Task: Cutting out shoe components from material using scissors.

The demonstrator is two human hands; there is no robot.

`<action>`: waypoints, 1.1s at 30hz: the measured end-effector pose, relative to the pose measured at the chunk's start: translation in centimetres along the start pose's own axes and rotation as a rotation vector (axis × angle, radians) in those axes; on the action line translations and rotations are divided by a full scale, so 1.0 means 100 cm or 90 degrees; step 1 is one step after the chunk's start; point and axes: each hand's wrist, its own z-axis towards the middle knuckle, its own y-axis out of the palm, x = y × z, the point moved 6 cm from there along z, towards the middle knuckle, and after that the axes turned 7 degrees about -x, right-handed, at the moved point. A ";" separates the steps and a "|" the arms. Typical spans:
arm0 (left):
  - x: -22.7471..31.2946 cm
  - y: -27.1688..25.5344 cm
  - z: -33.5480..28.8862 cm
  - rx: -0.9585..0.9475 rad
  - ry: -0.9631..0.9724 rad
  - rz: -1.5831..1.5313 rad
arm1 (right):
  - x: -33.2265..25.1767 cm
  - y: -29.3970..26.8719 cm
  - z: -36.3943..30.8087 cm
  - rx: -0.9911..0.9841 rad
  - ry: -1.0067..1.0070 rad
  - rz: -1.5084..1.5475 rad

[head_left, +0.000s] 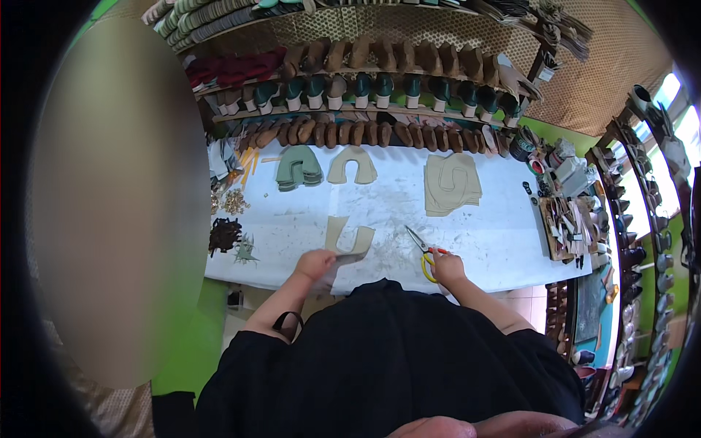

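Note:
My left hand (317, 263) grips the near edge of a beige U-shaped cutout (336, 231), its two arms pointing away from me, just above the table's near edge. My right hand (447, 268) is closed round the red and yellow handles of a pair of scissors (417, 238). The blades point forward and left, toward the middle of the table. Farther back lies another beige U-shaped piece (339, 171). Left of it is a stack of green U-shaped pieces (292, 157). A stack of beige sheets (439, 201) with a U-shaped piece on top sits at the right.
The white-covered table (496, 233) carries small dark pieces (225, 235) and metal bits at the left. A box of folded material (566, 230) stands at the right end. Rows of brown shoe lasts (358, 133) and green-and-white ones (383, 87) fill the shelves behind. A blurred shape covers the left.

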 end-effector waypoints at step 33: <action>0.018 -0.010 0.008 -0.071 -0.211 0.205 | -0.005 -0.012 0.002 0.047 0.052 0.008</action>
